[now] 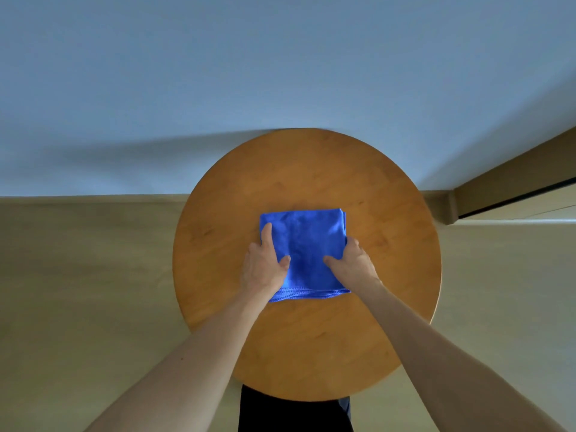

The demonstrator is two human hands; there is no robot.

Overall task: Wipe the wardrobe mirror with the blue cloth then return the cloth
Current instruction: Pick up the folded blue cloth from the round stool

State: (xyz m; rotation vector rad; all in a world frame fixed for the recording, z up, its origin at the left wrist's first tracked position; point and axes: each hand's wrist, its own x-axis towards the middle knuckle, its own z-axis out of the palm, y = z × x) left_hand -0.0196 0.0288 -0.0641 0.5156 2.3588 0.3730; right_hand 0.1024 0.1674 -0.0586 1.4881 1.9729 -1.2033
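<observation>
A folded blue cloth (307, 241) lies flat in the middle of a round wooden table (311, 338). My left hand (265, 266) rests on the cloth's left side, with its forefinger straight along the edge and its thumb spread on top. My right hand (352, 260) is at the cloth's right edge, thumb lying on the cloth and fingers curled down over the edge. Both forearms reach in from below. No wardrobe mirror is in view.
The table stands against a pale blue wall (280, 73), above a beige floor (78, 291). A beige skirting and a door frame or cabinet edge (514, 188) run along the right. Dark clothing (293, 413) shows below the table's near edge.
</observation>
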